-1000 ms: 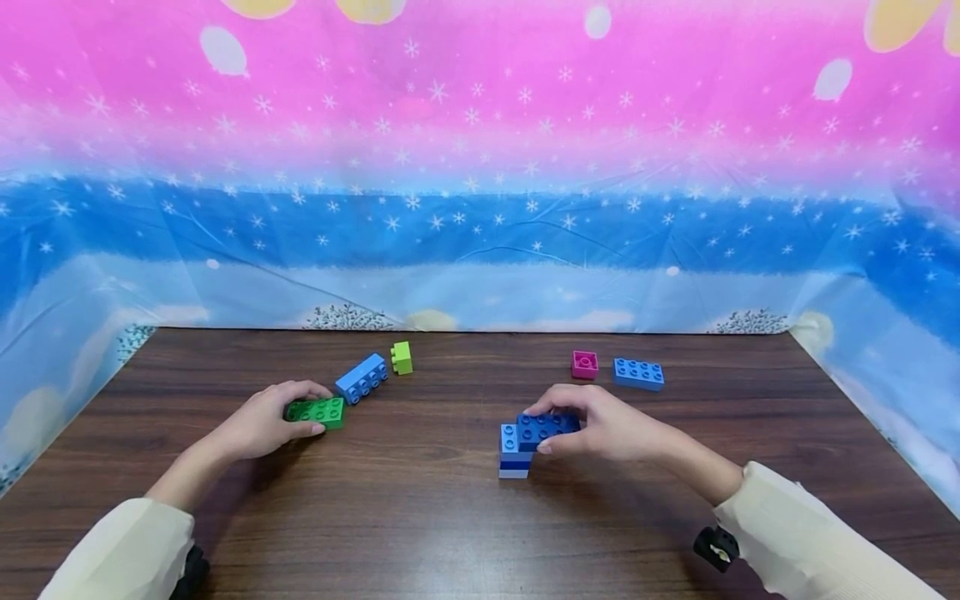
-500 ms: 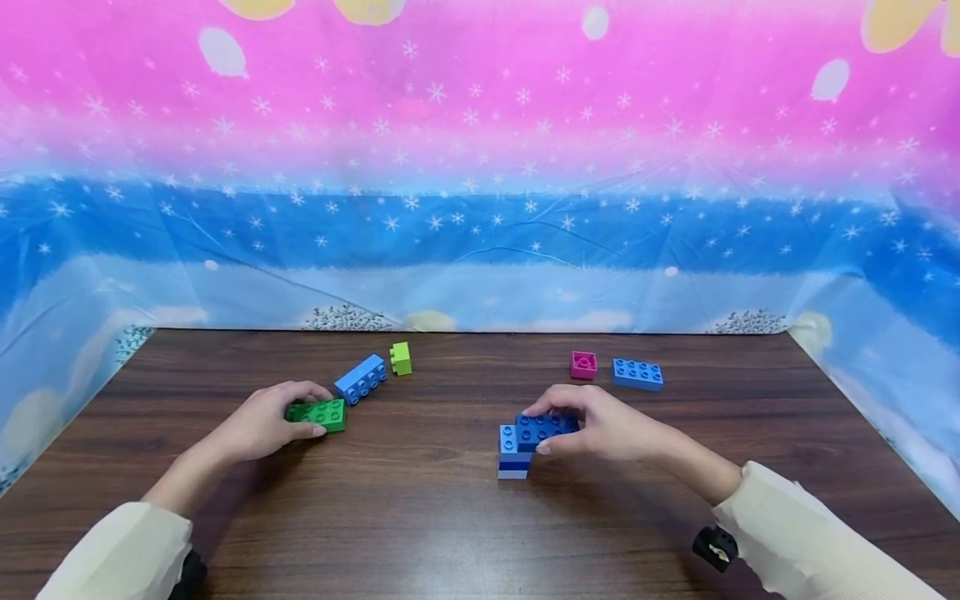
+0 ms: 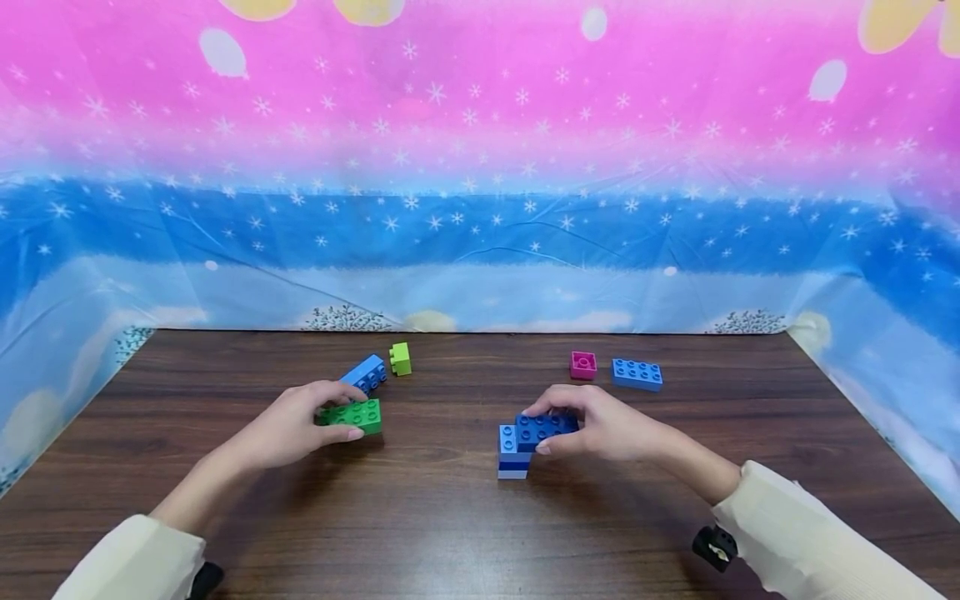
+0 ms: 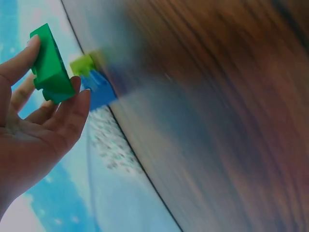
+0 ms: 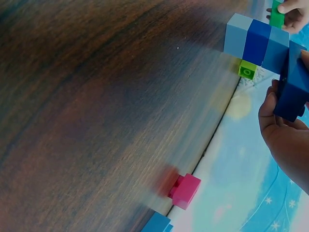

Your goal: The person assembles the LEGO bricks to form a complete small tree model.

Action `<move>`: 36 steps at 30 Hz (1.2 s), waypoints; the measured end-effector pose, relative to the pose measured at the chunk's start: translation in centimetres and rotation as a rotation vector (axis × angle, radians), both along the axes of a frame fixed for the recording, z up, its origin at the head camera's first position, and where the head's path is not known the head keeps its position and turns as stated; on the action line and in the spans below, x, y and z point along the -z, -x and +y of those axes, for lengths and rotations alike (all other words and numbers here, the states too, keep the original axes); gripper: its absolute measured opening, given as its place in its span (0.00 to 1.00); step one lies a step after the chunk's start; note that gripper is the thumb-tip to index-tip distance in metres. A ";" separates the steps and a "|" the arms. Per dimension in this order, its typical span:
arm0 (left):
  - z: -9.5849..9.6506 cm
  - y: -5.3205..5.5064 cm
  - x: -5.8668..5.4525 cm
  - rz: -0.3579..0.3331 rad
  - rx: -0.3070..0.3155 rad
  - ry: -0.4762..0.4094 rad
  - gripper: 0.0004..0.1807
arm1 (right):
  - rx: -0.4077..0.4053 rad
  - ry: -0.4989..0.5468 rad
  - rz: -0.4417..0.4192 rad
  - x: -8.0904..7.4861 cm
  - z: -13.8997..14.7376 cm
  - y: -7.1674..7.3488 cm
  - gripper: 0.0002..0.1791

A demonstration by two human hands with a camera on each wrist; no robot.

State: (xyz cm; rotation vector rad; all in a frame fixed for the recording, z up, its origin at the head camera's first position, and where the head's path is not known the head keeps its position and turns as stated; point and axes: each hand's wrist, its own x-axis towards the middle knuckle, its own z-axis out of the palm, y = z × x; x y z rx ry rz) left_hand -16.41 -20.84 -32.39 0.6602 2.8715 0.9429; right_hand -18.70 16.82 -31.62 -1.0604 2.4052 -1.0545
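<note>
My left hand (image 3: 288, 429) pinches a green toy building brick (image 3: 363, 417) between thumb and fingers, studs up, over the left of the table. In the left wrist view the green brick (image 4: 50, 70) shows its smooth long side, thumb on one face. At centre right, my right hand (image 3: 603, 423) grips a dark blue brick (image 3: 546, 429) by its long sides. That brick sits at the top of a small stack, jutting to the right. Beneath and beside it show a lighter blue brick (image 3: 507, 437), a darker blue layer (image 3: 513, 464) and a pale bottom layer (image 3: 513, 475).
Behind the left hand lies a blue brick (image 3: 365, 373) on its side, near a lime brick (image 3: 401, 358). Toward the back right are a magenta brick (image 3: 583, 365) and another blue brick (image 3: 637, 374). A patterned cloth (image 3: 480, 233) hangs along the table's (image 3: 420, 533) back edge.
My left hand has moved right with the green brick, which now overlaps part of the blue brick behind it. The right hand and the stack have stayed in place.
</note>
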 end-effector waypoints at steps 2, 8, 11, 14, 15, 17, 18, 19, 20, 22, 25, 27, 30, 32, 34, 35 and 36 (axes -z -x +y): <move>0.7 -0.2 -0.1 0.015 0.015 -0.016 0.20 | 0.000 -0.002 -0.002 0.0 0.0 0.0 0.19; 3.0 -0.6 -0.3 0.035 0.066 -0.047 0.18 | 0.000 -0.005 -0.004 0.0 0.1 0.0 0.19; 4.3 -0.6 -0.4 0.027 0.093 -0.056 0.18 | 0.000 -0.006 -0.003 0.0 0.1 0.0 0.19; 5.5 -0.6 -0.6 0.021 0.120 -0.069 0.17 | 0.001 -0.006 -0.006 0.0 0.0 0.0 0.19; 5.9 -0.6 -0.6 0.021 0.129 -0.074 0.17 | 0.000 -0.006 -0.006 0.0 0.0 0.0 0.19; 6.7 -0.6 -0.8 0.022 0.147 -0.083 0.18 | -0.001 -0.004 -0.007 0.0 0.0 0.0 0.19; 7.0 -0.6 -0.8 0.028 0.160 -0.086 0.18 | -0.002 -0.005 -0.006 -0.1 0.1 0.0 0.19; 7.3 -0.6 -0.8 0.037 0.171 -0.088 0.18 | -0.002 -0.005 -0.005 -0.1 0.1 0.0 0.19; 7.7 -0.5 -0.7 0.039 0.179 -0.091 0.18 | -0.002 -0.005 -0.004 0.0 0.1 0.0 0.19; 8.3 -0.5 -0.8 0.052 0.196 -0.097 0.18 | -0.001 -0.004 -0.005 0.0 0.1 0.1 0.19; 9.2 -0.6 -0.8 0.065 0.210 -0.109 0.17 | 0.003 -0.001 -0.007 0.0 0.1 0.1 0.19; 9.8 -0.7 -0.9 0.070 0.216 -0.116 0.17 | 0.004 0.001 -0.006 0.0 0.1 0.1 0.19; 10.6 -0.9 -1.0 0.069 0.223 -0.118 0.17 | 0.002 0.007 -0.004 0.0 0.1 0.1 0.19; 11.1 -1.0 -1.0 0.064 0.225 -0.114 0.17 | -0.002 0.012 -0.002 0.0 0.0 0.1 0.19; 11.5 -1.1 -0.9 0.058 0.229 -0.111 0.17 | -0.005 0.017 -0.005 0.0 0.0 0.0 0.19; 11.6 -1.1 -0.8 0.058 0.232 -0.107 0.17 | -0.005 0.020 -0.009 0.0 0.0 0.0 0.19; 11.8 -1.1 -0.7 0.055 0.234 -0.106 0.17 | -0.005 0.021 -0.013 0.0 0.0 0.0 0.19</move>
